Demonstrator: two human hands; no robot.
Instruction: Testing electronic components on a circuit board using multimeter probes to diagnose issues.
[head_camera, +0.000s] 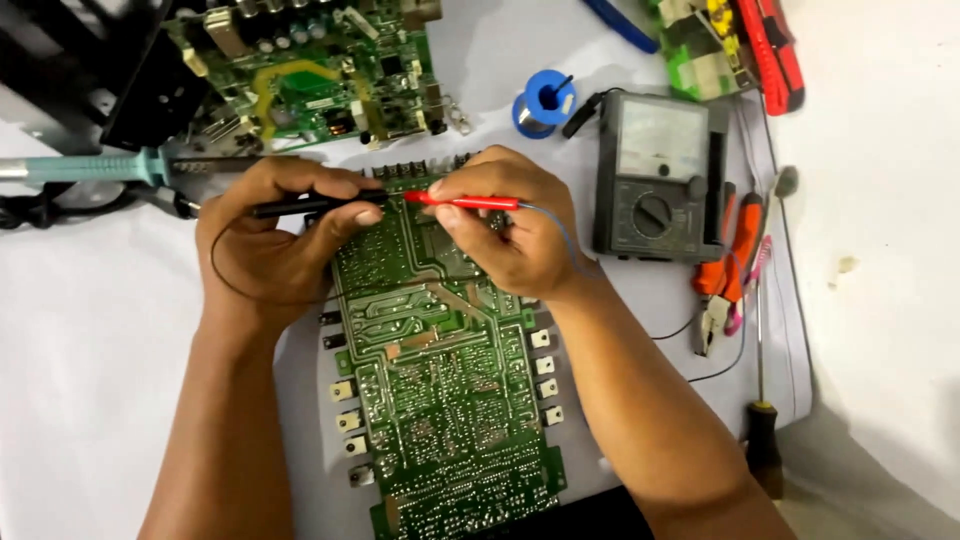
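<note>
- A white-covered bench (90, 340) is seen, with one large green circuit board (440, 400) laid solder side up at its middle, toward the near edge.
- A second, component-side board (320, 80) is kept at the far edge, and one analogue multimeter (655, 180) toward the right edge.
- Two probes are pressed to the large board's far end, so probing is judged under way; most of the board appears untested.
- The black probe (310, 205) is pinched in the left hand (265, 250).
- The red probe (470, 202) is gripped by the right hand (510, 230).
</note>
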